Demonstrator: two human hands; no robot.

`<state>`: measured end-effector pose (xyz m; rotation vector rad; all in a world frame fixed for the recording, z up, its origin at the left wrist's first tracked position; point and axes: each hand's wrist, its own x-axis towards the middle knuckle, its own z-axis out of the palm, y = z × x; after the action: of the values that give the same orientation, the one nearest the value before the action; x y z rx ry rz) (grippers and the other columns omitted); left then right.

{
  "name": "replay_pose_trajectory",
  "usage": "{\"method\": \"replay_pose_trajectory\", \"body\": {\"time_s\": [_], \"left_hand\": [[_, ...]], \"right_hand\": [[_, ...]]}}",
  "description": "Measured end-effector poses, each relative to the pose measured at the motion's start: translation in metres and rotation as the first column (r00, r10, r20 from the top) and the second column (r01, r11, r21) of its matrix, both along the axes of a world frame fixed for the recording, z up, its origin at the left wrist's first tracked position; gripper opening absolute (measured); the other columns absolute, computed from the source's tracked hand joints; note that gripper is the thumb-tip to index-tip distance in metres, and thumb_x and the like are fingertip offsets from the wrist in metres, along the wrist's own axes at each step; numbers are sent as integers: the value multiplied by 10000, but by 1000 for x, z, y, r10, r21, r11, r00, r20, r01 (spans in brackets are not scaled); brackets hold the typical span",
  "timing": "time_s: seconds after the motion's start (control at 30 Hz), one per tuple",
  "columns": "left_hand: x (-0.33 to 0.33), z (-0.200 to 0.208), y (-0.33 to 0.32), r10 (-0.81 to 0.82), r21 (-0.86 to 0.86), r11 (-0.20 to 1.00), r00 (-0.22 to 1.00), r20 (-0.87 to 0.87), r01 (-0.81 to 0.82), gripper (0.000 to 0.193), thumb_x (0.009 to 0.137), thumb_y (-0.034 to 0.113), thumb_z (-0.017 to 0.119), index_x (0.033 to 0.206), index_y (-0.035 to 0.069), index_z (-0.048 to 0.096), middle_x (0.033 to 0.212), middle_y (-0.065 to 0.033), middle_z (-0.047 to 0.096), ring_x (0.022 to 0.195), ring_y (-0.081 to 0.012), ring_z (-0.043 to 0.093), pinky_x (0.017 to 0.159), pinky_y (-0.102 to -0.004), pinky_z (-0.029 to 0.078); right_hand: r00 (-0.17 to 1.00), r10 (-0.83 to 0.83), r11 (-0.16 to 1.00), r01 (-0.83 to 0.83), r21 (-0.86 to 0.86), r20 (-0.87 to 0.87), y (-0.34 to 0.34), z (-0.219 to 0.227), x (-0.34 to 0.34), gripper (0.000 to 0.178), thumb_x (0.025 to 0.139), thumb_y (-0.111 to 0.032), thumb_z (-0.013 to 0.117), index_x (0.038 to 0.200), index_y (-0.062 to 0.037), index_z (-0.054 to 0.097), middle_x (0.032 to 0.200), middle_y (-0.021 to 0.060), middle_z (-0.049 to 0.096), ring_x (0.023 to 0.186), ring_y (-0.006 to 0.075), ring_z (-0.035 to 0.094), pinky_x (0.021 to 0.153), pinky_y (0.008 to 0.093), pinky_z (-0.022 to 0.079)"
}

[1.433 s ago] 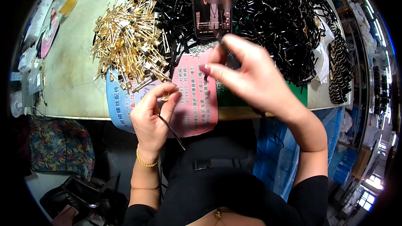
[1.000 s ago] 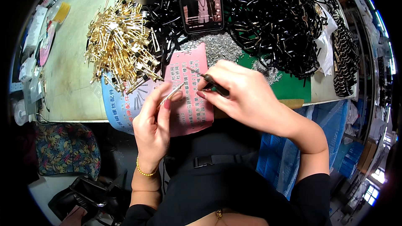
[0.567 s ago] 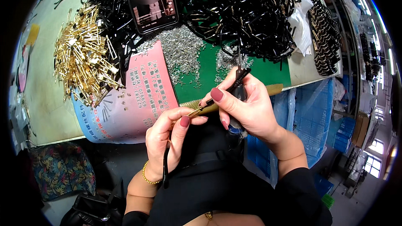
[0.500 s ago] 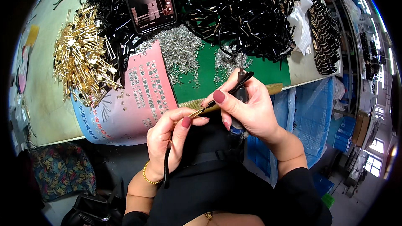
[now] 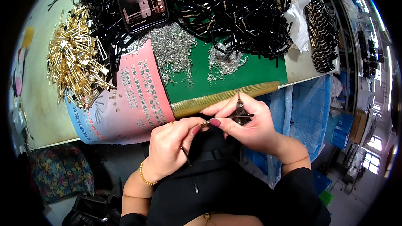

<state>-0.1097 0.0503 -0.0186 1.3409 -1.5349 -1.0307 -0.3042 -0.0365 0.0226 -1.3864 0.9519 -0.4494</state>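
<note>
My left hand (image 5: 169, 142) is closed, thumb and forefinger pinching the gold end of a slim glasses temple. A black temple tip (image 5: 186, 155) sticks out below its palm. My right hand (image 5: 255, 127) holds a small screwdriver (image 5: 240, 108), its shaft pointing up and away, along with a dark glasses piece (image 5: 247, 115) lying across the handle. Its thumb tip meets my left fingers at the gold end, so the exact contact is hidden. Both hands are over my lap, just in front of the table edge.
Gold temples (image 5: 77, 58) are heaped at the left, black glasses parts (image 5: 247, 12) at the back. Small silver pieces (image 5: 169, 48) lie on the green mat (image 5: 201, 88) beside a printed sheet (image 5: 144, 100). A phone (image 5: 144, 19) leans at the back. Blue bins (image 5: 310, 113) stand at the right.
My hands have drawn together and the gold end is now mostly covered by fingers. The dark piece in my right hand has tilted down to lie nearly level. The view has shifted slightly.
</note>
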Motion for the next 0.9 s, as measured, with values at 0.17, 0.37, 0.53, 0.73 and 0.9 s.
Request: {"method": "replay_pose_trajectory", "body": {"time_s": [0.17, 0.37, 0.53, 0.73, 0.9], "left_hand": [[4, -1, -2, -19, 24, 1000, 998, 59, 18, 168, 963, -11, 629, 1128, 17, 639, 953, -136, 734, 844, -300, 720, 743, -363, 570], [1, 8, -21, 290, 169, 951, 937, -194, -259, 180, 1053, 6, 527, 1215, -28, 600, 1100, -118, 708, 639, -106, 607, 620, -266, 523], [8, 19, -41, 220, 279, 944, 965, -144, -174, 192, 1073, 43, 499, 1230, -25, 585, 1061, -110, 718, 634, -115, 607, 623, -275, 519], [12, 18, -18, 294, 322, 919, 939, -181, -226, 186, 1088, 99, 500, 1197, -23, 588, 1157, -86, 733, 633, -77, 597, 606, -238, 522], [19, 7, -4, 363, 299, 908, 908, -210, -294, 190, 1096, 127, 501, 1169, -25, 590, 1093, -105, 752, 639, -79, 589, 601, -230, 510]], "right_hand": [[780, 268, 878, -439, -189, -566, -37, 26, -13, 577, 926, -405, 743, 1295, -45, 483, 1107, 167, 582, 896, 338, 679, 710, 426, 555], [643, 133, 587, -664, -463, -754, -48, 13, -15, 431, 941, -119, 642, 1355, -174, 536, 985, 136, 534, 753, 286, 671, 560, 404, 537], [614, 98, 591, -669, -450, -784, -48, 9, -14, 473, 912, -94, 649, 1363, -219, 577, 967, 124, 528, 697, 279, 662, 530, 390, 540], [671, 93, 589, -633, -503, -736, -50, 6, -13, 478, 899, -78, 645, 1354, -210, 583, 937, 131, 521, 678, 288, 652, 532, 398, 539], [672, 95, 577, -639, -509, -735, -51, 6, -11, 479, 893, -73, 646, 1347, -213, 586, 933, 134, 520, 680, 290, 653, 536, 399, 539]]}}
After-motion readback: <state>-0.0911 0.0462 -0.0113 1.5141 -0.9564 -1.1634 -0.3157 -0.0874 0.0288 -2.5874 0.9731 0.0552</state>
